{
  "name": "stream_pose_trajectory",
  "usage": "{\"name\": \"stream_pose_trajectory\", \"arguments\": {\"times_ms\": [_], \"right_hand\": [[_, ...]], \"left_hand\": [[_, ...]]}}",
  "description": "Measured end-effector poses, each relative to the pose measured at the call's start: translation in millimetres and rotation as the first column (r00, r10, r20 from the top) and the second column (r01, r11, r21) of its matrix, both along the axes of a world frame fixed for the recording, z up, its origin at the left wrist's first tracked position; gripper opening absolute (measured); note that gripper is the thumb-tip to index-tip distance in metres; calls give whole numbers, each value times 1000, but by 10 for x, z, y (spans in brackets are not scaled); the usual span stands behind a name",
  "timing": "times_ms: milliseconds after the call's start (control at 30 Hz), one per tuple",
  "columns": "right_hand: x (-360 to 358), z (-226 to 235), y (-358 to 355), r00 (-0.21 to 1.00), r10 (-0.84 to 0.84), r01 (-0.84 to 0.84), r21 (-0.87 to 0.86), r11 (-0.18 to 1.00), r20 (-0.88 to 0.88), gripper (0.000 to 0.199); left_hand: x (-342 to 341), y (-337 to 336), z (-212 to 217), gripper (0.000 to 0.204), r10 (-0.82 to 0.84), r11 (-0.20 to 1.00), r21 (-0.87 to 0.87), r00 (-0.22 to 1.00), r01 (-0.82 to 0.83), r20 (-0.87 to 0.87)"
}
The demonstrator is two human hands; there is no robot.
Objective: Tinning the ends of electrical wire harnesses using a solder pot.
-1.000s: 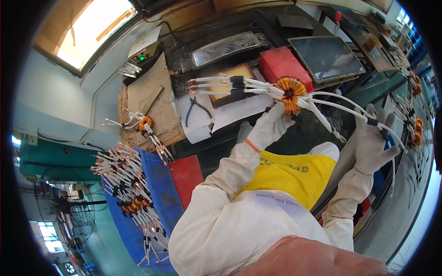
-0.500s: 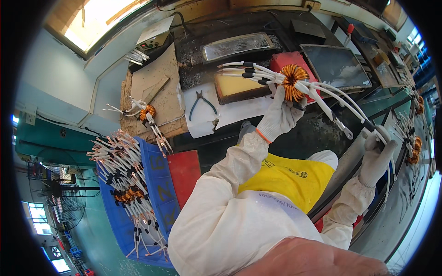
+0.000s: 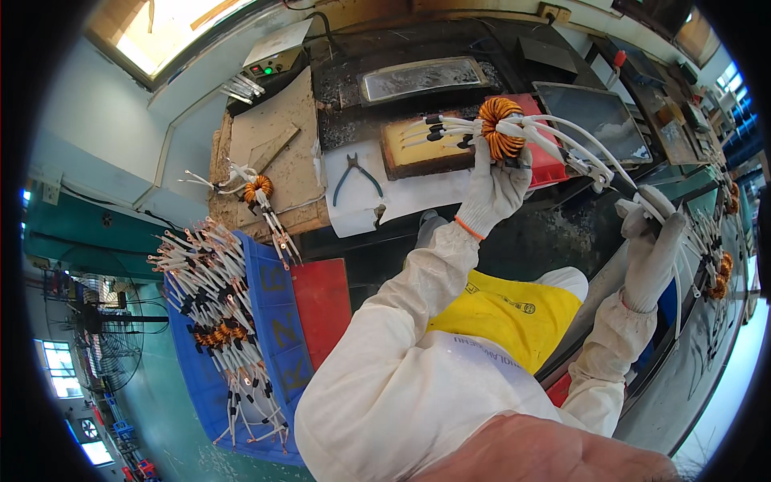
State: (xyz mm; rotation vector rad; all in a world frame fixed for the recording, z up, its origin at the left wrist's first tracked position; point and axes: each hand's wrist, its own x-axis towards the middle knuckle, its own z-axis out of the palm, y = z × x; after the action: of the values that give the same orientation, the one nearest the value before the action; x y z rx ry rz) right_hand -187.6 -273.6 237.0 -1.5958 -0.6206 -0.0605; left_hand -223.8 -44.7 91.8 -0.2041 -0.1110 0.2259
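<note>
My gloved left hand (image 3: 499, 186) grips a toroidal coil (image 3: 499, 130), a ring wound with copper wire, from below. White sleeved leads (image 3: 454, 126) with black bands stick out of the coil to the left, over a yellow-topped block (image 3: 414, 146). Longer white leads (image 3: 590, 145) run from the other side toward my right hand. One of them ends in a metal lug (image 3: 600, 178). My gloved right hand (image 3: 652, 237) is closed around the long leads at the right, their ends hanging below it.
Cutting pliers (image 3: 354, 178) lie on white paper. Another coil (image 3: 257, 189) rests on the board at left, above a blue crate (image 3: 277, 321) full of leaded coils. A framed molten-looking bath (image 3: 426, 79) sits at the back. More coils (image 3: 720, 273) lie at far right.
The coil has risen slightly and turned in my left hand. My right hand has moved up along the long leads, bringing them closer to the coil. The view has shifted slightly.
</note>
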Motion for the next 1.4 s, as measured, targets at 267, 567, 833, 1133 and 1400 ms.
{"name": "stream_pose_trajectory", "arguments": {"times_ms": [267,567,833,1133,1400], "right_hand": [[-49,-2,146,999,-33,33,-39,999,0,74],[-99,34,211,1000,-19,19,-57,998,-2,76],[-84,37,180,1000,6,-6,-7,1000,-4,71],[36,96,-73,996,-68,69,-12,998,59,68],[308,-127,-265,995,-50,71,276,958,-81,63]], "left_hand": [[12,60,-31,61,8,1000,-25,1000,-8,-28],[38,72,-121,60,6,999,-54,1000,-5,21],[41,51,-156,62,-17,999,-33,997,20,76],[53,-70,52,56,-21,1000,9,1000,21,-18],[546,56,43,51,-68,973,224,997,61,23]]}}
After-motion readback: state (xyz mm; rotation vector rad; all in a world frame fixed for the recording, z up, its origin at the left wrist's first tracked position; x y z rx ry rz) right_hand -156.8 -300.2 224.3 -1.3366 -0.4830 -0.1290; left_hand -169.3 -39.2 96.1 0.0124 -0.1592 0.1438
